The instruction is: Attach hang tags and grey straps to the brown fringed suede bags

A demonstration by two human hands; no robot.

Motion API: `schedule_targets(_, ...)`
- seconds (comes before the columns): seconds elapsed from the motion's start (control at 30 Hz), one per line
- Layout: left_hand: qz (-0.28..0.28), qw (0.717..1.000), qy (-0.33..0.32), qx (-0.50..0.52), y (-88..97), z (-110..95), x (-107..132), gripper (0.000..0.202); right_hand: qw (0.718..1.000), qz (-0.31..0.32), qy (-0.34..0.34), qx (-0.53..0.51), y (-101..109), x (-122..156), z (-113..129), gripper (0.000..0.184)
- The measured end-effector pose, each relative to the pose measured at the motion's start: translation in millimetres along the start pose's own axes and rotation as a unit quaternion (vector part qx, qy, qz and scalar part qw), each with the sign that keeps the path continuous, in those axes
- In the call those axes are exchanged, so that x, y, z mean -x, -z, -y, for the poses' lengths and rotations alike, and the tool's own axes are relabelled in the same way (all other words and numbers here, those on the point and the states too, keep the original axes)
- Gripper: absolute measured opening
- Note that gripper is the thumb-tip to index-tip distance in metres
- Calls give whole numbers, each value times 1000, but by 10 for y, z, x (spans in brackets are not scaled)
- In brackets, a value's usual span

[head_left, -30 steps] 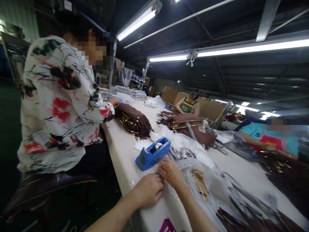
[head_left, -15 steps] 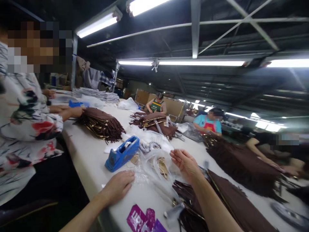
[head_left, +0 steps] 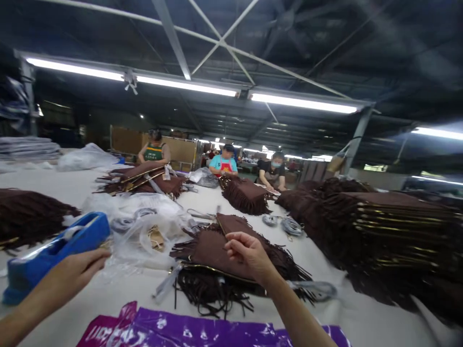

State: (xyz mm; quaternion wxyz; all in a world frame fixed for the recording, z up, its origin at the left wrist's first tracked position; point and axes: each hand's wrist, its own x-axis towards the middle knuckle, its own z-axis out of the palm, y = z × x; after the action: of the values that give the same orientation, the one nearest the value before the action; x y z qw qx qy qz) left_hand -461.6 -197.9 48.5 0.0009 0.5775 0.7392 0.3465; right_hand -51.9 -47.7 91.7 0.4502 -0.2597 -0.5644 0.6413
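Observation:
My left hand point(head_left: 77, 267) reaches in beside a blue tape dispenser point(head_left: 60, 253), its fingers stretched out near a clear plastic bag point(head_left: 137, 241). Nothing shows clearly in its grasp. Over a brown fringed bag point(head_left: 211, 248) with a gold zipper, my right hand point(head_left: 249, 255) has its fingers curled in a pinch. What the pinch holds, if anything, is too small to make out. Several fringed bags seem stacked there, with a plastic-wrapped strap point(head_left: 314, 290) sticking out at the right. Tan cord or tags point(head_left: 156, 238) lie inside the plastic bag.
Purple packaging point(head_left: 202, 327) lies along the near edge. A tall pile of brown bags point(head_left: 405, 226) stands at right, another fringed pile point(head_left: 32, 212) at left, and more bags point(head_left: 152, 176) farther back. Coiled straps point(head_left: 291, 226) rest mid-table. Several people work across the table.
The view has swung right, and the co-worker at the left is out of frame. My right hand is now over the fringed bags. My left hand remains near the tape dispenser.

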Motion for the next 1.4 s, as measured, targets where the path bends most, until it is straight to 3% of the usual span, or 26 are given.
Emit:
schedule_targets(0.1, 64, 995, -71, 38, -212, -830, -136, 34, 999, -34, -1, 35, 276, 237, 36, 37)
schedule_targets(0.23, 155, 961, -213, 78, -758, -1982, -171, 32, 995, -41, 14, 84, 560, 434, 89, 36)
schedule_targets(0.3, 179, 943, -267, 90, -1081, -2387, -166, 29, 992, -43, 25, 112, 697, 506, 114, 37)
schedule_targets(0.4, 209, 919, -321, 87, -1551, -2755, -175, 25, 986, -62, 43, 149, 933, 601, 145, 34)
schedule_targets(0.53, 250, 902, -350, 36, -2000, -2907, -199, 24, 983, -109, 19, 147, 1302, 732, 198, 36)
schedule_targets(0.6, 280, 890, -357, 41, -2096, -2909, -187, 24, 980, -151, 1, 133, 1464, 806, 238, 40)
schedule_targets(0.67, 308, 877, -351, 117, -2116, -2934, -147, 26, 976, -190, -2, 110, 1561, 869, 276, 42)
schedule_targets(0.73, 339, 856, -288, 262, -2098, -3022, -71, 28, 975, -213, 4, 67, 1559, 900, 296, 41)
schedule_targets(0.83, 388, 781, -115, 476, -2081, -3252, 105, 44, 977, -211, 18, -4, 1395, 896, 280, 37)
schedule_targets(0.9, 420, 732, -38, 535, -2100, -3391, 222, 47, 979, -199, 27, -30, 1273, 892, 252, 35)
schedule_targets(0.97, 457, 712, -9, 533, -2128, -3449, 303, 36, 979, -198, 38, -39, 1232, 904, 235, 33)
schedule_targets(1.03, 472, 723, -3, 504, -2143, -3413, 339, 28, 976, -210, 48, -28, 1299, 943, 240, 33)
schedule_targets(1.13, 441, 785, -48, 433, -2140, -3286, 325, 21, 960, -261, 54, 89, 1496, 1061, 272, 36)
schedule_targets(1.17, 419, 813, -76, 397, -2136, -3261, 309, 18, 938, -294, 68, 171, 1549, 1110, 275, 40)
schedule_targets(1.23, 368, 863, -143, 317, -2127, -3276, 273, 17, 860, -326, 127, 373, 1592, 1199, 247, 46)
schedule_targets(1.3, 331, 892, -193, 241, -2123, -3385, 232, 18, 776, -269, 192, 538, 1556, 1242, 168, 48)
schedule_targets(1.33, 324, 898, -209, 211, -2126, -3466, 205, 19, 753, -213, 205, 588, 1524, 1236, 118, 48)
schedule_targets(1.4, 321, 899, -239, 178, -2159, -3654, 118, 21, 752, -112, 176, 625, 1480, 1160, 31, 47)
